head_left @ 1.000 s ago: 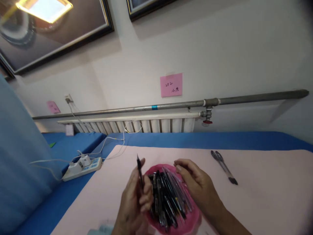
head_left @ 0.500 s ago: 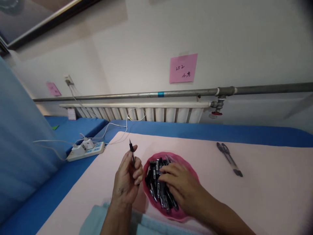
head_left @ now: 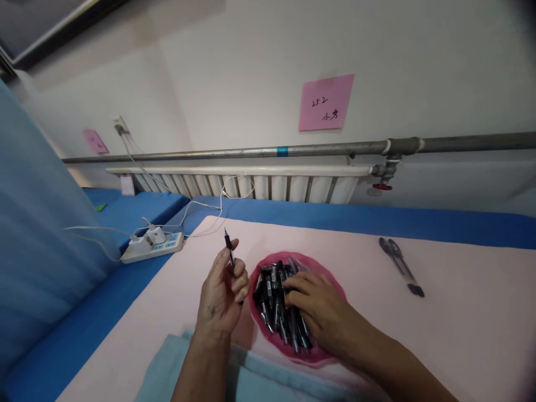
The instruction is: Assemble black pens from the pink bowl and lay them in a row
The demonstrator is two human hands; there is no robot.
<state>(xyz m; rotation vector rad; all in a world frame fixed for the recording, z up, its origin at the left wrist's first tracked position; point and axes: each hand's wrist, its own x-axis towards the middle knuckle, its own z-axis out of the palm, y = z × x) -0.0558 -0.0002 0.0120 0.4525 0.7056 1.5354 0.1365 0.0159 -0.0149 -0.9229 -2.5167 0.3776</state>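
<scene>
My left hand point(head_left: 224, 290) is closed around a pen point(head_left: 229, 245) with a black grip. The pen stands nearly upright with its bare writing tip pointing up, while its lower part is hidden in my fingers. Just to the right is a pink scalloped basket point(head_left: 288, 357) full of black and clear pens point(head_left: 274, 304). My right hand point(head_left: 320, 307) lies over the right side of this heap. Its fingers are apart and slightly bent, with the fingertips among the pens; no pen shows as gripped.
Two slim items with dark ends and clear shafts point(head_left: 402, 267) lie on the pink sheet point(head_left: 355, 251) at right. A power strip point(head_left: 153, 250) with plugs and white cables sits at left, beside a blue curtain point(head_left: 46, 223). Light-blue cloth point(head_left: 255, 377) lies in front; a radiator point(head_left: 259, 187) stands behind.
The view has tilted and shifted slightly, so everything sits a little higher and further right. My left hand keeps the pen; my right hand stays over the heap, its fingers shifted slightly.
</scene>
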